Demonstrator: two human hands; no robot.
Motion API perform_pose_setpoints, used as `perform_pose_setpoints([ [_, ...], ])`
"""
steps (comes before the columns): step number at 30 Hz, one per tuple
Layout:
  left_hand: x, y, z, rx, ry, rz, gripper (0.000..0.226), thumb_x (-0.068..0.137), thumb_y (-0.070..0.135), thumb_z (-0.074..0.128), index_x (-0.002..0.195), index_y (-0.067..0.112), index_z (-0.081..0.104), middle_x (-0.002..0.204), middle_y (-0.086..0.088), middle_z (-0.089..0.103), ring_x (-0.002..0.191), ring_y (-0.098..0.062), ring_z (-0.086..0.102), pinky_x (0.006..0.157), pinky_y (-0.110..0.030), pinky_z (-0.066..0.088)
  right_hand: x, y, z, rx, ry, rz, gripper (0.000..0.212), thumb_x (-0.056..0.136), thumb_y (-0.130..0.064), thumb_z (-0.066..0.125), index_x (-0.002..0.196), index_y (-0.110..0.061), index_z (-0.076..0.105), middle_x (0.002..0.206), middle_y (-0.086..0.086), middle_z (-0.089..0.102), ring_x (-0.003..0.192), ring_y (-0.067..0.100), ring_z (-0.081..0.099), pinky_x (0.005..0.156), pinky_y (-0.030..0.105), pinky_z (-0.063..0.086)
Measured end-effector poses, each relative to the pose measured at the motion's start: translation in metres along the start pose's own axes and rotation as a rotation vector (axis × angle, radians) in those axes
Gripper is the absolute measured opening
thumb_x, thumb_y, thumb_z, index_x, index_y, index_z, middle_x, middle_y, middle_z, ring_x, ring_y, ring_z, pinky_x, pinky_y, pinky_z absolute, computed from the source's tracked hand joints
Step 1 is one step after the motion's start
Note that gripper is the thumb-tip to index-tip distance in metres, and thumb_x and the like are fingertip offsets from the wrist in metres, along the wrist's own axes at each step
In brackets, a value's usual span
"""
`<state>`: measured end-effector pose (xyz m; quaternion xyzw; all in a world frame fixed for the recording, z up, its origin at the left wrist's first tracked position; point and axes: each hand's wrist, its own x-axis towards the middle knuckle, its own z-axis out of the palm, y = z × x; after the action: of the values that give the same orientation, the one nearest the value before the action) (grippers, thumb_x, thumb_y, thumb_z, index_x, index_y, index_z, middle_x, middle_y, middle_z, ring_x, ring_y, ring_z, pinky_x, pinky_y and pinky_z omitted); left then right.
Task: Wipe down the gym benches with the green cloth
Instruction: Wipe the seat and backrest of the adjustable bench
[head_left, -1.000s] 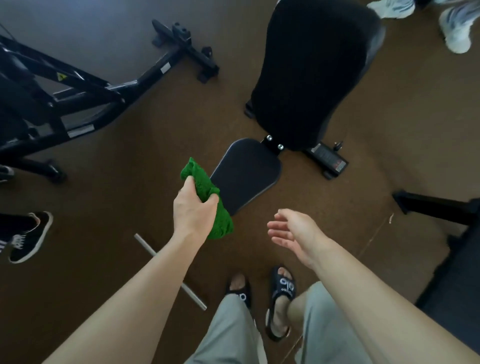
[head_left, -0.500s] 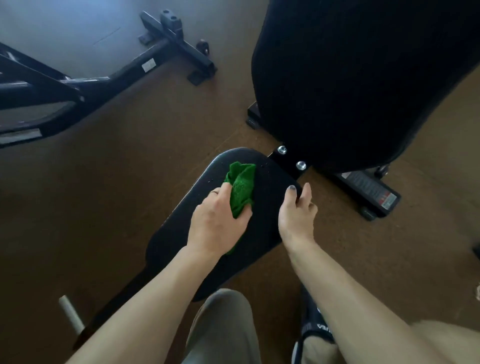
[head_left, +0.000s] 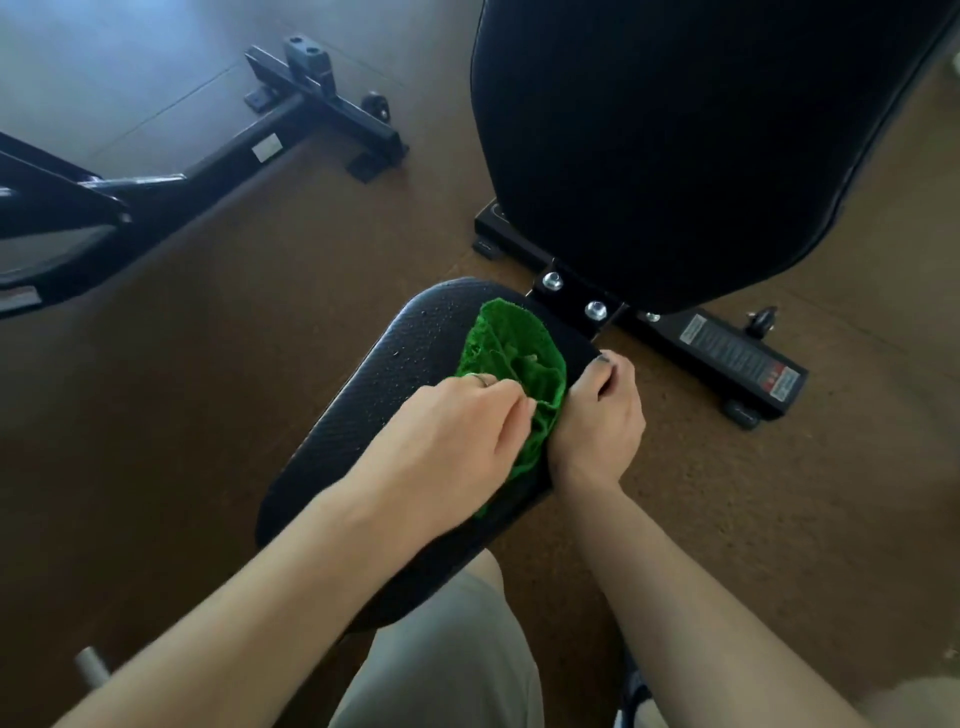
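Brown floor; left hand presses green cloth on seat pad.

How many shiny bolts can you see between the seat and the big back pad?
3. One bolt sits at the bracket's far-left end, one bolt beside it nearer the seat, and a smaller bolt under the back pad. More may be hidden.

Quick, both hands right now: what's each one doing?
Left hand: fingers curled on the green cloth, pressing it onto the seat pad.
Right hand: grips the seat pad's right edge, holding nothing else.
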<state>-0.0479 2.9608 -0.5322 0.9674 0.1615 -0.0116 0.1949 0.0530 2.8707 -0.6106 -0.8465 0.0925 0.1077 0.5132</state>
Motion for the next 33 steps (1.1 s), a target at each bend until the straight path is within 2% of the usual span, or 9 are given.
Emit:
perform_pose_setpoints([
  [2,0.01,-0.014,0.002,0.052,-0.008,0.045,0.025,0.101,0.039,0.047,0.111,0.021,0.06,0.101,0.003,0.061,0.082,-0.029,0.064,0.07,-0.04,0.051,0.0,0.001,0.002,0.016,0.026,-0.005,0.038,0.109,-0.034,0.033,0.133,-0.026,0.061,0.129,-0.001,0.065,0.12,0.022,0.057,0.096,0.038,0.042],
  [5,0.017,-0.007,0.026,0.312,0.045,0.114,0.035,0.093,0.042,0.046,0.112,0.014,0.055,0.095,-0.004,0.058,0.08,-0.027,0.06,0.068,-0.038,0.043,0.0,0.001,0.002,0.009,0.033,-0.029,0.037,0.109,-0.03,0.033,0.132,-0.023,0.062,0.128,0.001,0.066,0.118,0.024,0.058,0.088,0.033,0.038],
  [9,0.02,0.0,0.043,0.373,0.133,0.059,0.036,0.097,0.041,0.035,0.112,0.013,0.052,0.099,-0.007,0.058,0.084,-0.027,0.058,0.072,-0.04,0.043,0.001,0.002,0.002,0.026,0.025,-0.031,0.039,0.11,-0.032,0.031,0.134,-0.024,0.06,0.126,0.001,0.065,0.116,0.023,0.059,0.089,0.036,0.041],
  [12,0.045,-0.007,0.038,0.434,0.085,0.009,0.041,0.103,0.04,0.03,0.127,0.012,0.047,0.119,-0.01,0.058,0.102,-0.029,0.059,0.081,-0.04,0.042,0.0,0.002,0.0,0.045,-0.018,0.004,0.041,0.107,-0.039,0.029,0.134,-0.029,0.058,0.125,-0.003,0.063,0.115,0.019,0.058,0.099,0.044,0.047],
  [15,0.078,-0.022,0.026,0.401,0.049,-0.147,0.039,0.107,0.04,0.033,0.132,0.011,0.043,0.129,-0.011,0.054,0.116,-0.031,0.055,0.092,-0.041,0.041,0.001,0.002,-0.001,0.052,-0.04,0.016,0.039,0.109,-0.037,0.029,0.137,-0.03,0.056,0.124,-0.005,0.061,0.112,0.016,0.056,0.094,0.039,0.045],
  [18,0.074,-0.022,0.022,0.388,0.053,-0.174,0.038,0.108,0.04,0.034,0.129,0.011,0.046,0.125,-0.011,0.058,0.113,-0.031,0.058,0.091,-0.041,0.041,0.0,0.003,-0.002,0.06,-0.033,-0.007,0.038,0.11,-0.036,0.03,0.136,-0.028,0.056,0.12,-0.004,0.062,0.108,0.015,0.056,0.087,0.034,0.041],
  [22,0.005,-0.002,0.03,0.345,0.023,0.081,0.041,0.101,0.044,0.034,0.117,0.014,0.056,0.102,-0.004,0.067,0.091,-0.028,0.067,0.077,-0.04,0.045,0.0,0.003,-0.004,0.112,-0.05,0.022,0.039,0.109,-0.036,0.031,0.138,-0.028,0.057,0.124,-0.004,0.061,0.11,0.016,0.055,0.091,0.037,0.042],
  [24,-0.003,-0.007,0.031,0.321,0.007,0.105,0.037,0.099,0.045,0.037,0.11,0.016,0.056,0.096,-0.001,0.066,0.086,-0.025,0.067,0.073,-0.038,0.045,0.0,0.002,-0.004,0.132,-0.052,0.04,0.039,0.109,-0.036,0.031,0.138,-0.029,0.057,0.127,-0.004,0.061,0.112,0.015,0.055,0.096,0.039,0.044],
  [33,0.098,-0.018,0.034,0.299,0.064,-0.214,0.041,0.104,0.048,0.039,0.127,0.015,0.048,0.126,-0.006,0.058,0.118,-0.03,0.052,0.1,-0.042,0.035,0.002,0.005,0.001,0.033,0.004,-0.033,0.038,0.109,-0.033,0.032,0.135,-0.024,0.058,0.126,-0.002,0.062,0.106,0.014,0.056,0.086,0.034,0.043],
])
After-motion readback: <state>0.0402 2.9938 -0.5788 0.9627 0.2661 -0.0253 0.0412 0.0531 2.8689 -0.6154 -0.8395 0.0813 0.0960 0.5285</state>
